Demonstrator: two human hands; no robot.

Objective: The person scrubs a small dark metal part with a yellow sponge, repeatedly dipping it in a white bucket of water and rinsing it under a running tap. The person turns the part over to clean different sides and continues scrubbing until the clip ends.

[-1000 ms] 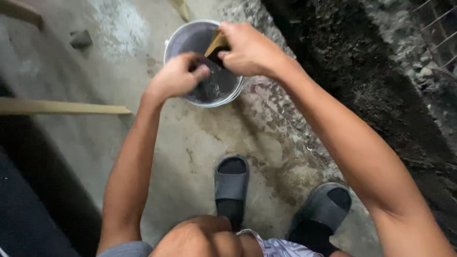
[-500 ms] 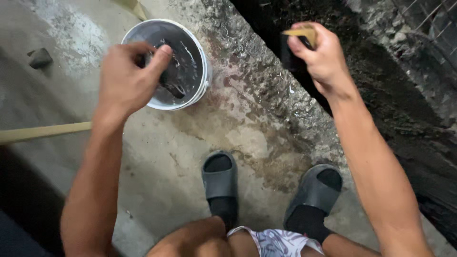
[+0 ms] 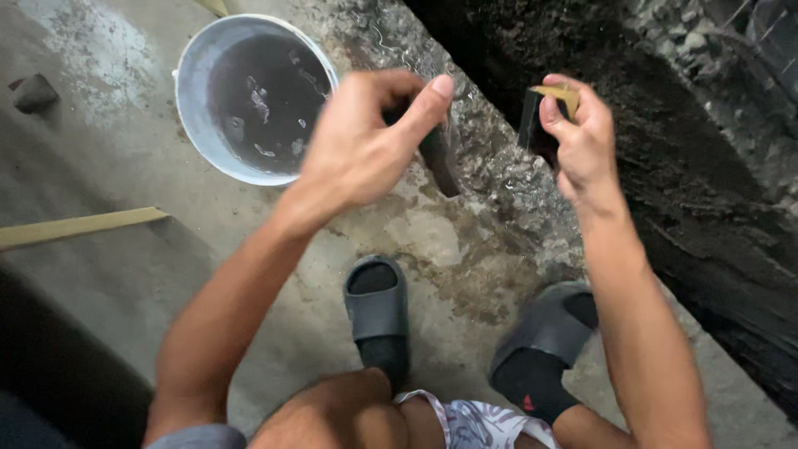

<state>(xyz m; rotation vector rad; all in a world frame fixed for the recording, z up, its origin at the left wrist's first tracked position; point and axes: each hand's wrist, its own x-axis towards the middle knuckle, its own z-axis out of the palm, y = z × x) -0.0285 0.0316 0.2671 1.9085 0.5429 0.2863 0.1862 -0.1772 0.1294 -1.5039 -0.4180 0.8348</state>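
Note:
My left hand [image 3: 370, 141] is closed around a dark, wet, narrow object [image 3: 438, 162] that hangs down from my fingers over the rough concrete ledge. My right hand [image 3: 582, 137] pinches a small block with a yellow top and a dark underside [image 3: 542, 112], held above the dark trench. A pale metal bucket [image 3: 193, 125] with dark water in it stands on the concrete floor to the left of my left hand.
A deep dark trench [image 3: 665, 166] runs along the right. My feet in grey slippers [image 3: 378, 308] stand on the wet concrete. A wooden strip [image 3: 79, 226] lies at the left, and a small stone [image 3: 33, 91] lies at the upper left.
Both hands have left the bucket. My right hand carried the yellow-topped block right over the trench, and my left hand lifted the dark object out and moved right over the ledge.

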